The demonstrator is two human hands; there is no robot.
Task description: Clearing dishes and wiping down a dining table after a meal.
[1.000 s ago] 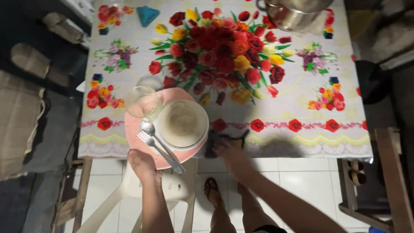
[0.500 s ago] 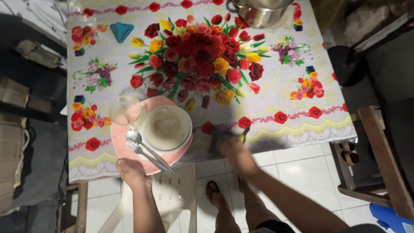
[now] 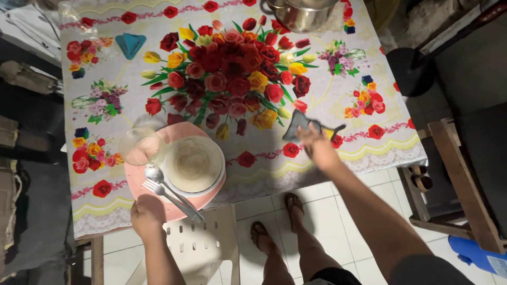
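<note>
Under our right hand (image 3: 317,149) sits a dark grey cleaning cloth with a yellow patch (image 3: 301,123), pressed flat to the tabletop (image 3: 369,63), which wears a glossy plastic cover printed with red and yellow flowers. Right fingers (image 3: 305,136) lie spread flat over the cloth's near edge, pinning it, not pinching it. Most of the cloth shows beyond the fingertips, toward the far side of the tabletop and slightly left; its long axis runs roughly left-right, with a thin tail poking out to the right. It lies near the front edge, right of centre.

Left hand (image 3: 148,215) is at the front-left edge, gripping the near rim of a round pink plastic plate (image 3: 138,177) that overhangs the tabletop slightly. Left fingers are curled under the rim; we can't see them.

On the plate: a cream ceramic bowl (image 3: 194,163), empty with smears, centre-right; a clear drinking glass (image 3: 139,146) at the far-left rim, touching the bowl; a steel spoon (image 3: 155,173) and steel fork (image 3: 169,195) lying side by side, handles angled toward the near right, tips past the plate's edge.

Cloth and plate are well apart, the bouquet print between them. Right hand is clearly the nearer one to the cloth.

Far edge: a shiny steel pot (image 3: 301,13), partly out of frame. Far left: a small blue triangular item (image 3: 130,44). Below us: a white plastic chair (image 3: 203,248) and sandalled feet on pale tiles.
</note>
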